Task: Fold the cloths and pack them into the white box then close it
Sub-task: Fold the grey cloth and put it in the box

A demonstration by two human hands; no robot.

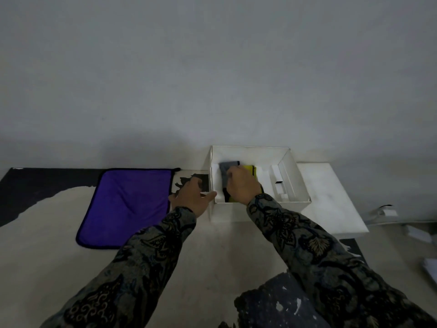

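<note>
An open white box (257,210) stands against the wall. Inside it lie a folded grey cloth (225,169) and a folded yellow cloth (250,170). My right hand (243,184) reaches into the box and grips the grey cloth, with the yellow cloth just beside it. My left hand (192,197) rests open just outside the box's left wall, thumb touching the near left corner. A purple cloth (127,205) with dark edging lies flat and unfolded on the surface to the left.
The box's white lid (331,200) lies flat to the right of the box. White inserts (281,183) sit in the box's right half. A dark mat (35,185) covers the far left. Small white items (387,212) lie on the floor at right.
</note>
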